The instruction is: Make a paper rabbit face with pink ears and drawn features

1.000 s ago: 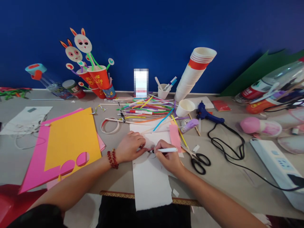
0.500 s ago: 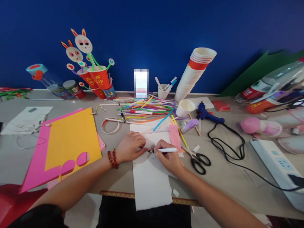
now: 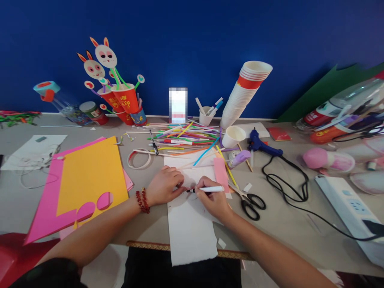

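R hand gripped white marker, nib low over white paper, just beside L hand (L grip: can't tell). Risk: paper overhung table's near edge; a body bump could've shifted it → stray line, or inked L hand.

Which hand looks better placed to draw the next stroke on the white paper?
Probably the right hand: it grips the marker in writing position over the paper, while the left hand lies nearby without a pen.
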Demonstrator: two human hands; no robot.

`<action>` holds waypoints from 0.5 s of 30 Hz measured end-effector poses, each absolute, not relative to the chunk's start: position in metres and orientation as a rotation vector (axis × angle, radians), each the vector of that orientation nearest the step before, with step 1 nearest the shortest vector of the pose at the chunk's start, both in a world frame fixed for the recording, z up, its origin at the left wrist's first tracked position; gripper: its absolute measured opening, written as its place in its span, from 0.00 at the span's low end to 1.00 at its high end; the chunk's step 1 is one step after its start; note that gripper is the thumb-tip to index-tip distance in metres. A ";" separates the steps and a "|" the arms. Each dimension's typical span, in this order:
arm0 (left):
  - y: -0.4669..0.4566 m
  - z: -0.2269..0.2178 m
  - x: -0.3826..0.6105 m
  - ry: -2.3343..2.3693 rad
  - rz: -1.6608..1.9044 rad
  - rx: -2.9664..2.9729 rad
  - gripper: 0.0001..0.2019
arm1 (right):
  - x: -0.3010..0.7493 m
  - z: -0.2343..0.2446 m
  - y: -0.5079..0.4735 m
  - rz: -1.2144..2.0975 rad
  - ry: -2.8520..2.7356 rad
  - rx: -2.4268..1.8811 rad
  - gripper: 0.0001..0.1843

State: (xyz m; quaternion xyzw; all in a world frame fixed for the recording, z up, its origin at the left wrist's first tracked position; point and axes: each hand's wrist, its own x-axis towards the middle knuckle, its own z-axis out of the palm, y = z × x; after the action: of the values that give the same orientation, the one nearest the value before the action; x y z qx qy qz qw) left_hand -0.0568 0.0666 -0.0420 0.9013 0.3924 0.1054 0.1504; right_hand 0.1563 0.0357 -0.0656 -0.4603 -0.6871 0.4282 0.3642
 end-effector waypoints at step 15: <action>0.067 -0.042 -0.057 1.124 0.303 2.593 0.12 | 0.156 -0.065 0.036 1.103 -1.768 -1.179 0.06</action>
State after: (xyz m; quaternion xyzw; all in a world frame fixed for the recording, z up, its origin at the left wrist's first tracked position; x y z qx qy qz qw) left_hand -0.0567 0.0671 -0.0416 0.9021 0.3910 0.1055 0.1491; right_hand 0.1557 0.0362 -0.0649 -0.4585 -0.6875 0.4287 0.3650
